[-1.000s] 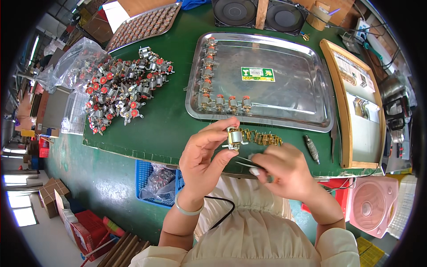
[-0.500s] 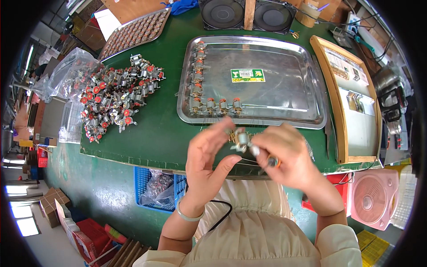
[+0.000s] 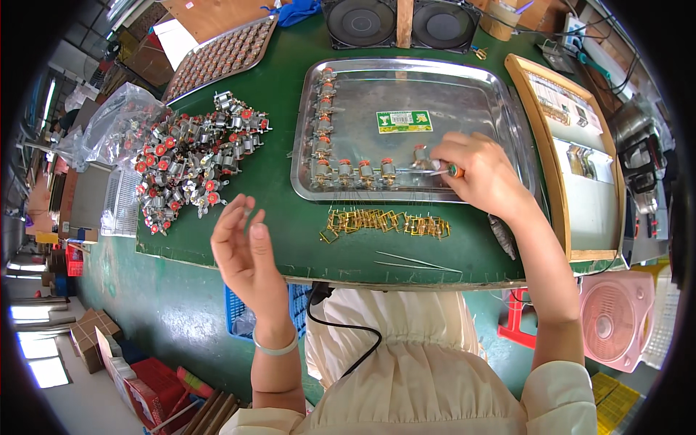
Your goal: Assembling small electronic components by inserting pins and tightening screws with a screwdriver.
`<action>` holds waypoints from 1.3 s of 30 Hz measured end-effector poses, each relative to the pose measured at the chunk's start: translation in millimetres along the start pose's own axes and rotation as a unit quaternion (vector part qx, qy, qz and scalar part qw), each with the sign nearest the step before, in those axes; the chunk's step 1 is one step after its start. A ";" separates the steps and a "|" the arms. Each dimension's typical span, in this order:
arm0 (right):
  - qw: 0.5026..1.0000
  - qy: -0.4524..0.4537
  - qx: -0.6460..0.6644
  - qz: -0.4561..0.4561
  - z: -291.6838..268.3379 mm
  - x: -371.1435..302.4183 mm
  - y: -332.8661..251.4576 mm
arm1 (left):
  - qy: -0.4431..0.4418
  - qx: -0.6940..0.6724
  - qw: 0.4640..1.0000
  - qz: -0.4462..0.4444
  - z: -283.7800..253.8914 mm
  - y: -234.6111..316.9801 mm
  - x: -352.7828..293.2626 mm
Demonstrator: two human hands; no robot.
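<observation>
My right hand (image 3: pixel 478 172) is over the right half of a shiny metal tray (image 3: pixel 464 94). Its fingertips pinch a small silver metal part (image 3: pixel 420 154), and a screwdriver (image 3: pixel 455 170) with an orange and green handle is tucked in the same grip. Like parts with red tops stand along the tray's left side, and more (image 3: pixel 365 171) form a row by its near edge. My left hand (image 3: pixel 250 257) hovers at the table's front edge, fingers apart, holding nothing. To its upper left lies a heap of silver-and-red parts (image 3: pixel 196 156).
Thin gold-coloured wire frames (image 3: pixel 366 220) lie before the tray, with tweezers (image 3: pixel 417 262) nearer me. A wood-framed case (image 3: pixel 554 174) borders the tray's right. Behind are a filled tray (image 3: pixel 225 58) and two black round-faced units (image 3: pixel 362 25). A clear plastic bag (image 3: pixel 119 123) sits beside the heap.
My right hand has moved up and right, carrying the silver part and screwdriver over the tray. The left hand has come away from the part, down and left, uncovering the wire frames and tweezers.
</observation>
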State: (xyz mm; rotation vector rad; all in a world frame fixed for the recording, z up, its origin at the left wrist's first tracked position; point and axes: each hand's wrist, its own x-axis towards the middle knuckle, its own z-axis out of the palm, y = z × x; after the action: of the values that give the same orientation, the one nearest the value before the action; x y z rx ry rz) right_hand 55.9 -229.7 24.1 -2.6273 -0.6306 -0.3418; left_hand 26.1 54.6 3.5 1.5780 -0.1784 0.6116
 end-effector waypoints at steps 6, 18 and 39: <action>0.998 -0.019 0.063 -0.023 10.8 3.5 -3.3 | 0.042 0.044 0.998 0.018 -20.4 -4.0 9.1; 0.994 -0.054 0.092 -0.008 1.7 5.1 1.1 | 0.000 0.384 0.906 0.176 -48.6 -11.6 50.1; 0.975 -0.068 0.209 -0.041 -15.0 23.8 -77.1 | -0.005 0.428 0.894 0.130 -72.2 -37.9 70.3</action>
State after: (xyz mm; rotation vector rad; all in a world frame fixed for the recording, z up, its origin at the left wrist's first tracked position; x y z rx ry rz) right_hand 37.6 -164.9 71.0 -2.2371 -0.7633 -0.0427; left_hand 83.2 145.9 3.0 2.4339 -0.1337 0.9715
